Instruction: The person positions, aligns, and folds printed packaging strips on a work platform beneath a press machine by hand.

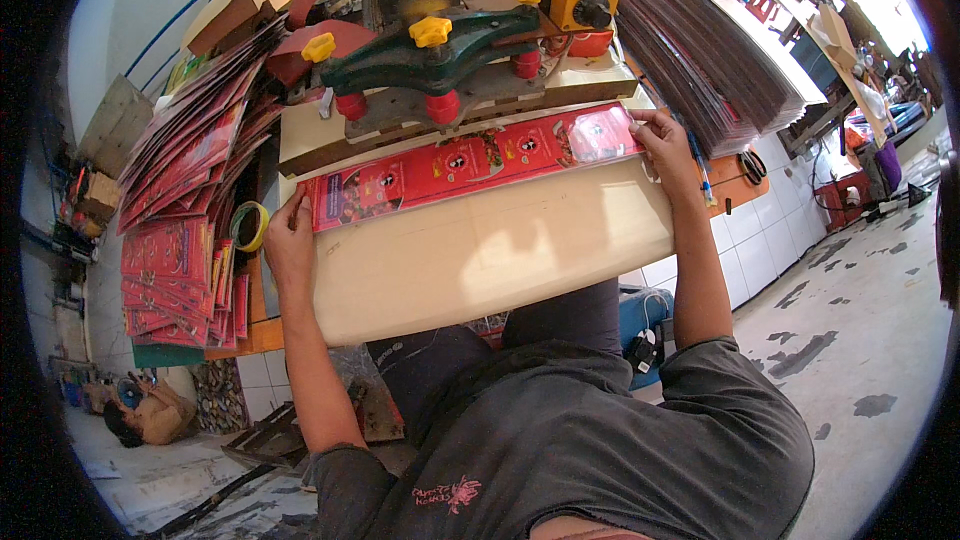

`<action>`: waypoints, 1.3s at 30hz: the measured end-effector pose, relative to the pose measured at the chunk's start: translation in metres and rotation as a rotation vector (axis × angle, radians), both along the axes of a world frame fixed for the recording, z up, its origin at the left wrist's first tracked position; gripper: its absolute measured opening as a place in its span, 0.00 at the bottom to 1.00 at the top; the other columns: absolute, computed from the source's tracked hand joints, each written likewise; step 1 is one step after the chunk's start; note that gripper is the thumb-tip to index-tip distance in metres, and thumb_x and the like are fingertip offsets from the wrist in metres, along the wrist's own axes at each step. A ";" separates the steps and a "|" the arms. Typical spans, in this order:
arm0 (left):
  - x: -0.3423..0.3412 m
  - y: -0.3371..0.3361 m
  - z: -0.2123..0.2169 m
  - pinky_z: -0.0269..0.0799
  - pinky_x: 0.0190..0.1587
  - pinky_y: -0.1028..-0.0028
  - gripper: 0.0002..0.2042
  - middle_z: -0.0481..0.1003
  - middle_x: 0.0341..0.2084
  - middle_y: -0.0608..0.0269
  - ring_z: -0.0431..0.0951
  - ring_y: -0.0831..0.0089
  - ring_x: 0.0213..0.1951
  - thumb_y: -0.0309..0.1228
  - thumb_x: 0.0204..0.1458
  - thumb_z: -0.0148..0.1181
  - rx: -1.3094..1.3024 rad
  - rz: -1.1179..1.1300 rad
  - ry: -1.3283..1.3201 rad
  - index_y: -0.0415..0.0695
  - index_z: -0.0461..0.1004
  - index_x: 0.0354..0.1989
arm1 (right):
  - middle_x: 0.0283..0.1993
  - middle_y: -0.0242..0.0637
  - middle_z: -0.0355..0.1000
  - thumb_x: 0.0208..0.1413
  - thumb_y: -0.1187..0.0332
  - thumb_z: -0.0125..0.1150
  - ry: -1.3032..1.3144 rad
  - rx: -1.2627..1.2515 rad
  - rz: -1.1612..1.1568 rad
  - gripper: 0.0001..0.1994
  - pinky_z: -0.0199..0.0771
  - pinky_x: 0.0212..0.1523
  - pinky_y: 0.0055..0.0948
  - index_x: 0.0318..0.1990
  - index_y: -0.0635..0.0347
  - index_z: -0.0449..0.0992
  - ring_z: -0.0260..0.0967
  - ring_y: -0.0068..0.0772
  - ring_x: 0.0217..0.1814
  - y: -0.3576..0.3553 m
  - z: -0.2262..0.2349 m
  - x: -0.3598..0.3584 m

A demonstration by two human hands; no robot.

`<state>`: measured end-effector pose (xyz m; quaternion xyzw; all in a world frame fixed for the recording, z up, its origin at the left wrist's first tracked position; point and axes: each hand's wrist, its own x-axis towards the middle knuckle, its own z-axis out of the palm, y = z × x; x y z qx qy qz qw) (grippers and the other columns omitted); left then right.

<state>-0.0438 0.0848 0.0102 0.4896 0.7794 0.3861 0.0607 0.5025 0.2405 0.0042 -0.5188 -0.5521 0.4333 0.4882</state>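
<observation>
Long glossy red card strip [470, 165] with clear plastic blisters lying flat across a smooth cream board [490, 250], just under the dark green cast-metal press [440, 55] with yellow knobs. Left hand [288, 240] closed on the strip's left end, right hand [662, 145] pinching its right end, fingers curled over the edge. Loose fan of red printed cards [185, 200] piled at left beside a yellow tape roll [249, 226]; tall stack of dark sheets [700, 40] at right

The person wears a faded charcoal T-shirt [600, 430] (short sleeves, a small pink print near the hem) and dark grey trousers [480, 350].
</observation>
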 end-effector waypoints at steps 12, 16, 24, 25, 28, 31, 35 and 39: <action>-0.007 0.001 -0.006 0.76 0.54 0.65 0.18 0.83 0.47 0.42 0.85 0.55 0.49 0.38 0.66 0.59 0.039 -0.026 -0.007 0.41 0.81 0.59 | 0.30 0.23 0.73 0.61 0.70 0.65 -0.032 0.011 -0.037 0.14 0.53 0.22 0.14 0.52 0.65 0.79 0.55 0.08 0.20 0.004 -0.003 0.000; -0.007 0.001 -0.007 0.75 0.55 0.65 0.18 0.83 0.48 0.42 0.85 0.56 0.50 0.37 0.66 0.59 0.042 -0.039 -0.024 0.40 0.81 0.58 | 0.30 0.23 0.74 0.60 0.70 0.64 -0.037 0.005 -0.030 0.14 0.54 0.22 0.14 0.52 0.64 0.79 0.56 0.09 0.21 0.005 -0.005 0.002; -0.012 -0.003 -0.010 0.75 0.58 0.66 0.20 0.83 0.51 0.42 0.84 0.58 0.54 0.38 0.65 0.61 0.055 -0.078 -0.048 0.36 0.80 0.58 | 0.33 0.24 0.75 0.60 0.67 0.63 -0.049 -0.028 -0.067 0.15 0.55 0.22 0.14 0.52 0.63 0.80 0.58 0.09 0.22 0.001 0.001 0.001; -0.014 -0.004 -0.012 0.74 0.58 0.66 0.21 0.83 0.51 0.43 0.84 0.60 0.54 0.38 0.65 0.61 0.071 -0.066 -0.003 0.36 0.79 0.59 | 0.33 0.24 0.76 0.61 0.66 0.64 -0.034 -0.046 -0.053 0.15 0.55 0.22 0.14 0.52 0.63 0.80 0.59 0.09 0.23 0.000 0.002 0.000; -0.009 -0.004 -0.007 0.73 0.59 0.68 0.22 0.83 0.49 0.46 0.82 0.64 0.53 0.39 0.65 0.61 0.046 -0.012 -0.019 0.34 0.78 0.60 | 0.35 0.25 0.76 0.63 0.65 0.65 -0.014 0.008 -0.038 0.14 0.60 0.26 0.13 0.50 0.64 0.80 0.64 0.09 0.28 0.005 -0.003 0.004; -0.010 -0.006 -0.003 0.73 0.57 0.70 0.22 0.83 0.47 0.51 0.81 0.68 0.51 0.41 0.67 0.60 0.097 0.013 -0.231 0.32 0.78 0.58 | 0.32 0.26 0.75 0.62 0.62 0.69 0.082 0.039 -0.047 0.16 0.66 0.32 0.18 0.48 0.67 0.81 0.68 0.14 0.31 0.008 -0.009 0.004; -0.044 -0.013 -0.010 0.73 0.47 0.75 0.20 0.83 0.41 0.61 0.78 0.78 0.41 0.41 0.71 0.56 0.129 -0.017 -0.477 0.31 0.80 0.50 | 0.29 0.23 0.74 0.63 0.59 0.70 0.075 0.052 0.035 0.15 0.62 0.29 0.16 0.45 0.64 0.82 0.65 0.11 0.28 0.014 -0.019 0.012; -0.031 -0.012 -0.004 0.71 0.49 0.72 0.21 0.80 0.39 0.64 0.75 0.75 0.40 0.41 0.71 0.54 0.123 -0.057 -0.583 0.30 0.79 0.50 | 0.26 0.20 0.72 0.64 0.58 0.69 0.121 0.030 0.008 0.13 0.57 0.24 0.15 0.41 0.61 0.82 0.61 0.10 0.23 0.011 -0.017 0.015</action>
